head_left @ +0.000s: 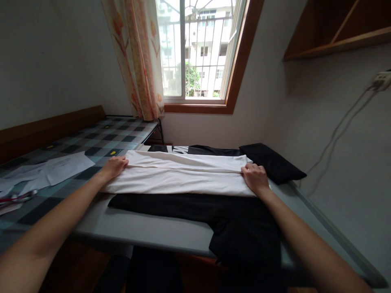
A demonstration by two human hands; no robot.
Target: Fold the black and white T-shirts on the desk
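Observation:
A white cloth garment (183, 179) lies folded into a long strip across the table, with a lengthwise fold line along its middle. At its left end my left hand (115, 166) is closed on the cloth edge. My right hand (255, 177) grips the opposite end, its fingers curled over the cloth. Under and in front of the strip spreads a black garment (244, 228), one sleeve reaching left and its lower part hanging over the table's front edge. Behind the strip, black fabric with white lettering (181, 149) shows, partly covered.
The grey table (146, 226) stands against the right wall. A black cushion-like item (271, 162) lies at its back right. To the left is a checkered bed (122, 130) with papers (61, 169). A curtain (143, 61) hangs beside the window; cables (339, 126) run down the right wall.

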